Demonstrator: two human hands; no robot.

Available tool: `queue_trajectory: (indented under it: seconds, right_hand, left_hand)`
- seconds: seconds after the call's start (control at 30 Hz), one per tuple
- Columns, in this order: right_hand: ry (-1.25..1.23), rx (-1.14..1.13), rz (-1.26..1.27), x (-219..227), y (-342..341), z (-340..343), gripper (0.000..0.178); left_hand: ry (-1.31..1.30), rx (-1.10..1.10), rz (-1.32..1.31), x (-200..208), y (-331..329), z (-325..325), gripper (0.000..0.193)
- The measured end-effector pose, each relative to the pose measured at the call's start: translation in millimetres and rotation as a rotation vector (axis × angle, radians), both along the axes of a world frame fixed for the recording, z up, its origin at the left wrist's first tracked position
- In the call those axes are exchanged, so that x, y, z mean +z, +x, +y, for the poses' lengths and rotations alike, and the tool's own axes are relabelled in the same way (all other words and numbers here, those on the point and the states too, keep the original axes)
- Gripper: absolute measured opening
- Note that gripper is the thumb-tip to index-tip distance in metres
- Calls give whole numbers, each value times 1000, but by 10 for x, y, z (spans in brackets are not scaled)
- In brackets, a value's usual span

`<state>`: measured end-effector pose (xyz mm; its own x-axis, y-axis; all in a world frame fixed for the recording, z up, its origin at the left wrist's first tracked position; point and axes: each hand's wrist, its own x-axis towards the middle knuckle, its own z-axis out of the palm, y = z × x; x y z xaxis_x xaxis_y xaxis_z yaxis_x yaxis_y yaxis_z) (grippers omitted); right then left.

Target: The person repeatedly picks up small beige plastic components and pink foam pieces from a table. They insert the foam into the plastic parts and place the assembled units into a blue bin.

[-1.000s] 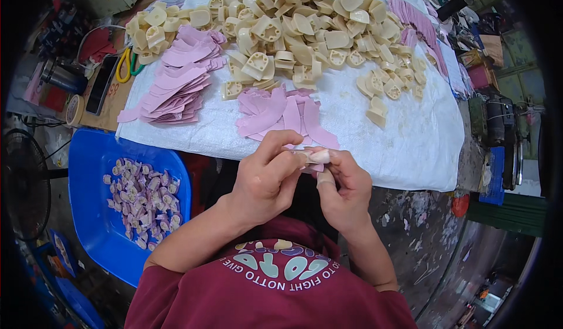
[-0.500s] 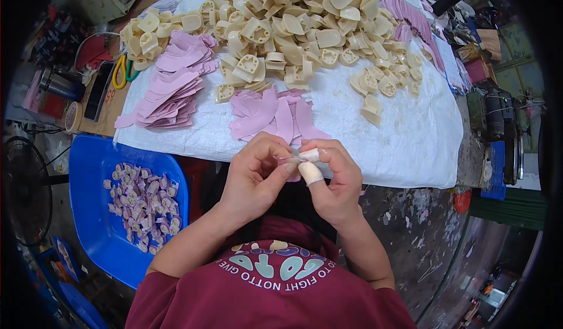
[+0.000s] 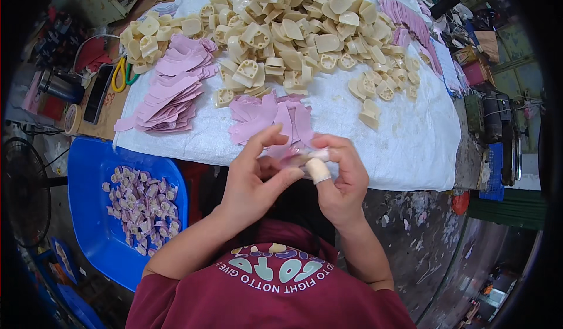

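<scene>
Close to the table's front edge, my two hands meet over a small pinkish piece, blurred and partly covered by fingers. My left hand has its thumb and lower fingers on the piece, with the forefinger raised off it. My right hand pinches the other side between thumb and forefinger, both wearing pale finger covers. Whether a cream block sits inside the pink piece is hidden. Just beyond my hands lie loose pink cut pieces. Behind them is a big heap of cream plastic heel-shaped blocks.
A stack of pink pieces lies at left on the white-covered table. Below left, a blue tub holds many small pink-and-cream parts. Yellow-handled scissors, a tape roll and a phone lie at far left.
My left forefinger has lifted away from the small piece and spread upward. My right hand has shifted slightly right, still pinching.
</scene>
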<state>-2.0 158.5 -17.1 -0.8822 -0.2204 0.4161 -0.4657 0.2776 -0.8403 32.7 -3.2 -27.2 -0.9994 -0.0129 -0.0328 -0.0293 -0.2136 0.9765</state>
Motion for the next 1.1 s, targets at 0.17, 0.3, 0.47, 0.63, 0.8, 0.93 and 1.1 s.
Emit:
queue_trajectory:
  seconds: [0.17,0.3,0.47,0.63,0.8,0.93,1.1]
  right_hand:
    - [158,12,286,-69,112,-128,25]
    - [-514,58,-487,-16,154,-219,39]
    - [-546,283,-724,-7,99,-298,37]
    - [-688,284,-815,4,88,-374,33]
    - [-256,50,-243,-185,55,-534,32]
    - [-372,278,-781,-13,41,-393,34]
    - [-173,299,-377,-187,59,-367,40]
  left_hand:
    - [857,-116,-399,69,-43,-23,53]
    - [770,-128,-283,61,-3,-52,57]
    - [688,48,-280,303,-40,58,58]
    - [399,-17,-128,101,14,13,56]
    - [372,189,-148,163,-109,172,50]
    - [438,92,-178,147,-64,52,48]
    - [527,-66,-227,-3,-89,-84,52]
